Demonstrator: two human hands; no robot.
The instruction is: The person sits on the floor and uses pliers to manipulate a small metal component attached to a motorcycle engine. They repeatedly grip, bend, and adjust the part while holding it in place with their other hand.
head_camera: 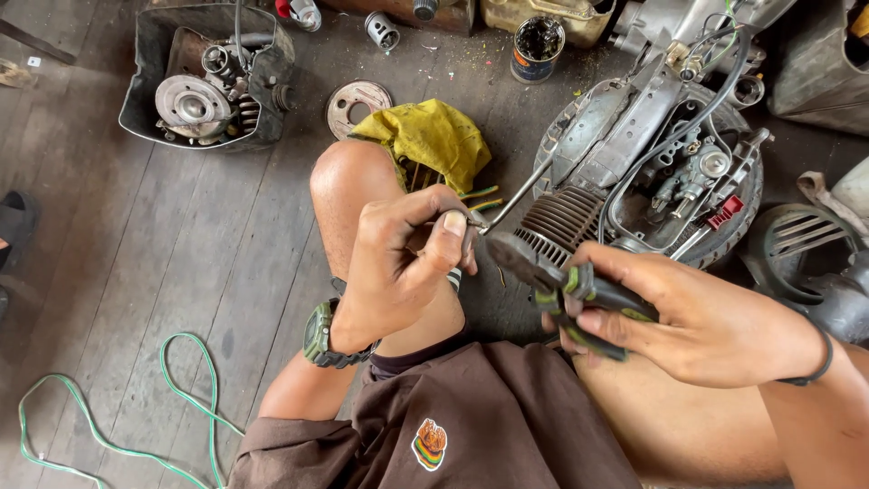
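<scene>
While the right hand (pixel 715 317) is closed round the green-and-black handles of the pliers (pixel 561 276), their jaws reach toward the left hand (pixel 403 263), which pinches a thin cable (pixel 520 192) end just in front of the finned engine (pixel 561 222). Running up past that engine, the cable looks light, stiff and springy, probably slippery. It seems best gripped close to its tip.
</scene>
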